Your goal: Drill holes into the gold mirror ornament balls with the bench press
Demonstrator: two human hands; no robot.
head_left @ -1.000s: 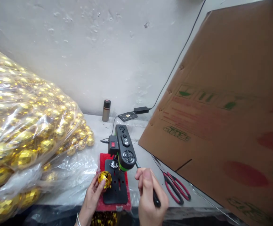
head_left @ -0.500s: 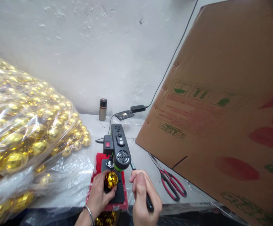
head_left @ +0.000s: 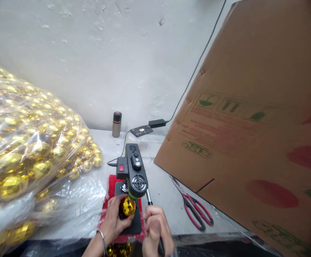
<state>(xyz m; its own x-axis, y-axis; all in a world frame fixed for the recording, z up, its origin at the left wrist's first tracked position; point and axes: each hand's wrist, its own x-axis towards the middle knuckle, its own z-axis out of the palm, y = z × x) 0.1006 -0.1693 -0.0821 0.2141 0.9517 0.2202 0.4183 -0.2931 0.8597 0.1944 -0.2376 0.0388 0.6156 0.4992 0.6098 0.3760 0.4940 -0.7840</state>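
Observation:
A shiny gold faceted ball (head_left: 129, 206) sits under the head of a small black bench press machine (head_left: 138, 178). My left hand (head_left: 114, 216), with a metal bangle at the wrist, grips the ball between thumb and fingers. The machine's dark base plate (head_left: 135, 225) rests on a red cloth or mat (head_left: 112, 180). To the right, my right hand (head_left: 158, 230) is closed round the black grip of the machine's lever (head_left: 149, 197). The lever's metal rod runs up beside the head. The head hides the ball's top edge.
A clear plastic bag of gold balls (head_left: 40, 142) fills the left. Red-handled scissors (head_left: 197, 210) lie right, beside a large cardboard box (head_left: 241, 125). Behind stand a spray can (head_left: 117, 125), a phone-like dark slab (head_left: 141, 130) and a black power adapter (head_left: 157, 123) with its cable.
My right hand has pulled the lever down and toward me, slightly left. The machine's head has dropped closer to the ball. My left hand keeps hold of the ball.

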